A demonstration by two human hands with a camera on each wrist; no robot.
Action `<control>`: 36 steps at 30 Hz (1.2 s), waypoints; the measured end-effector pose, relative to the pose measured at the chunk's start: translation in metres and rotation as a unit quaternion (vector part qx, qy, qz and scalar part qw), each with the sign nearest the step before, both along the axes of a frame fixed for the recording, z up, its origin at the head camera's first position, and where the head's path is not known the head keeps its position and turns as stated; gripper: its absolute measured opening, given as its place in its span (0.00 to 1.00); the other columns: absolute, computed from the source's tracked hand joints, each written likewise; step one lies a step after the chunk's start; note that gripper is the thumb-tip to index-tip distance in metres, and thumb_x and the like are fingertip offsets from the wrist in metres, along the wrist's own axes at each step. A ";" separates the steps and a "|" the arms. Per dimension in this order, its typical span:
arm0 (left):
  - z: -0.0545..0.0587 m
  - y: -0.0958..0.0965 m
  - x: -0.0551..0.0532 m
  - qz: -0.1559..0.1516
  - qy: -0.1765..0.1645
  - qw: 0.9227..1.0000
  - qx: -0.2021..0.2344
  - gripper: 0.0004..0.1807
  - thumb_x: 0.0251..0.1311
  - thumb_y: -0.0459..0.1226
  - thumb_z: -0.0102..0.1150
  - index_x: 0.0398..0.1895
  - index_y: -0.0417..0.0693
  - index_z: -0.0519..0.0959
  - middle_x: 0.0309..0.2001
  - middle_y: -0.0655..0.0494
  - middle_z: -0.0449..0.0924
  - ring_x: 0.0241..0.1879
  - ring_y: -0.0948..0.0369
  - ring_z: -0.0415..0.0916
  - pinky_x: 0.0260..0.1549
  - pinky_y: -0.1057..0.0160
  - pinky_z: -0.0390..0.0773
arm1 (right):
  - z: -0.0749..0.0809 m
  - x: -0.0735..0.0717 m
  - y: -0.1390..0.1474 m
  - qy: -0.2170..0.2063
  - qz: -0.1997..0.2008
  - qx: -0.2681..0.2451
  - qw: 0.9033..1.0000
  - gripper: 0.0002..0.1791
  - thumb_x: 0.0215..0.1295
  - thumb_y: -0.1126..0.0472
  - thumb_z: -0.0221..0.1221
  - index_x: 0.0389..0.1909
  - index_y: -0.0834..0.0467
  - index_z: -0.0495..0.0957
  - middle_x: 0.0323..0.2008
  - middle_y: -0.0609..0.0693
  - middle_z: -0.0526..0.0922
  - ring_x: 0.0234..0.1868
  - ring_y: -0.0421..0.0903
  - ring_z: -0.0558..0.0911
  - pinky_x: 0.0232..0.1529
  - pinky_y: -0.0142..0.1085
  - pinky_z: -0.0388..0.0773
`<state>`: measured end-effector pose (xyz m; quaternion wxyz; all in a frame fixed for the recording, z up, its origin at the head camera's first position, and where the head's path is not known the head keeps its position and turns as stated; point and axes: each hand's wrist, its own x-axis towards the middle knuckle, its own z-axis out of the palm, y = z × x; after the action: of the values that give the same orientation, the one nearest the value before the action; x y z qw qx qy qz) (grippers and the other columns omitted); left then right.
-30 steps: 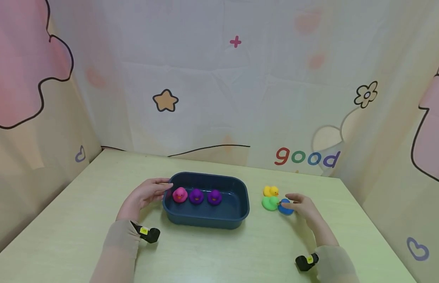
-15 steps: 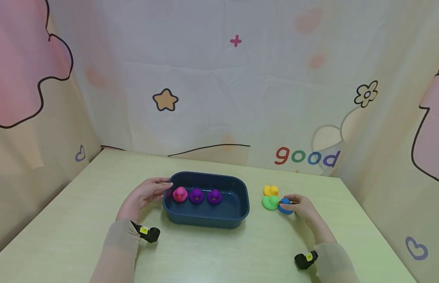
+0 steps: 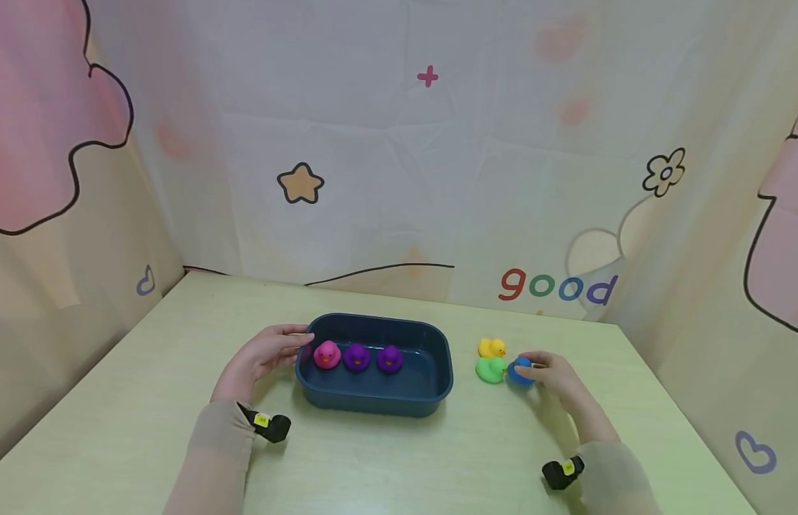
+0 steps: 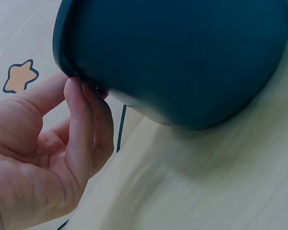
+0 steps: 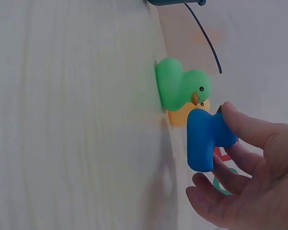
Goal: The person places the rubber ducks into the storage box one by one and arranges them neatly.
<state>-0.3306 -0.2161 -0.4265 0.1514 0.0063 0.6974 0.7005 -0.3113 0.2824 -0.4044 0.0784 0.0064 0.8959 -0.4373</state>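
My left hand point(image 3: 273, 350) grips the left rim of a dark blue rectangular basin point(image 3: 380, 402), thumb and fingers at the wall. In the left wrist view the fingertips point(image 4: 74, 88) meet the basin's edge point(image 4: 182, 67). Within the basin a pink rubber duck point(image 3: 327, 355) and two purple rubber ducks point(image 3: 357, 358) stand in a row. To the right, my right hand point(image 3: 553, 375) pinches a blue rubber duck point(image 5: 200, 141) by its head between thumb and fingers. The right wrist view shows the duck's flat base facing the table, with a shadow beyond.
A green rubber duck point(image 3: 491, 370) sits just left of the blue one, with a yellow rubber duck point(image 3: 492, 348) behind it. These stand on the pale wooden table point(image 3: 399, 465) right of the basin. A printed curtain point(image 3: 373, 143) encloses the back and sides.
My right hand has closed its thumb and fingers on the blue duck and raised it slightly, a little to the right. The left hand and the basin have stayed put.
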 end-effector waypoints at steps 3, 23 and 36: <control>0.000 0.000 0.000 0.002 0.000 1.000 -0.002 0.34 0.67 0.38 0.59 0.70 0.30 0.59 0.44 0.59 0.82 0.38 0.70 0.80 0.39 0.72 0.80 | 0.005 -0.001 0.004 0.005 0.016 0.007 1.000 0.29 0.71 0.57 0.57 0.64 0.73 0.65 0.62 0.72 0.69 0.60 0.65 0.70 0.65 0.60 0.65; 0.000 0.000 0.000 0.015 -0.006 1.000 -0.014 0.33 0.66 0.38 0.59 0.69 0.31 0.60 0.49 0.54 0.80 0.37 0.69 0.80 0.38 0.73 0.80 | 0.015 -0.012 0.027 0.006 0.155 0.067 0.986 0.25 0.66 0.58 0.60 0.60 0.67 0.72 0.63 0.69 0.70 0.66 0.71 0.62 0.62 0.70 0.59; 0.000 -0.001 0.001 0.003 0.003 1.000 -0.017 0.33 0.67 0.38 0.57 0.70 0.30 0.59 0.48 0.55 0.81 0.39 0.69 0.80 0.41 0.70 0.80 | 0.013 -0.019 0.031 -0.005 0.189 0.090 0.978 0.22 0.66 0.59 0.61 0.58 0.63 0.75 0.64 0.70 0.68 0.65 0.71 0.62 0.62 0.72 0.55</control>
<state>-0.3298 -0.2174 -0.4262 0.1473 0.0042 0.7097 0.6889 -0.3302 0.3138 -0.3914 0.1635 -0.1536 0.9161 -0.3325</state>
